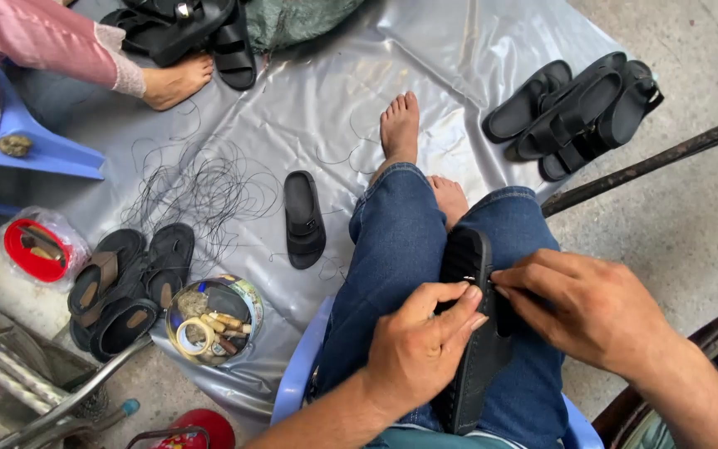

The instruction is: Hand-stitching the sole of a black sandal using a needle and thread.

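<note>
**Both hands working a black sandal on the lap**

The left hand (421, 345) is gripping the black sandal (469, 333) from its left edge, thumb lying across the ribbed sole and fingers curling over toward the middle. The right hand (583, 303) is coming in from the sandal's right edge, its fingertips pressing together against that edge as if pinching something small there; what sits between them is too small to tell. The two hands are nearly meeting over the sandal's middle.

The sandal is lying sole-up across the person's jeans (392, 249), its long axis running away from the body, one end near the knees and the other close to the waist. The left hand is sitting a little nearer the body end, the right hand a little nearer the knee end, and both are touching it.

Beyond the sandal, the person's bare foot (399, 125) is resting on a grey sheet (334, 83) spread over the floor. Just left of the sandal a single black slide (303, 218) is lying on the sheet, with loose dark thread (201, 187) tangling farther left. Left and nearer the body from the sandal, a round tin (213, 320) is holding tape and small tools, touching a heap of brown-lined sandals (126, 287). Far right of the sandal, up the sheet's edge, black sandals (575, 112) are stacking together. At the far left, another person's foot (178, 79) is resting by more black footwear.
</note>
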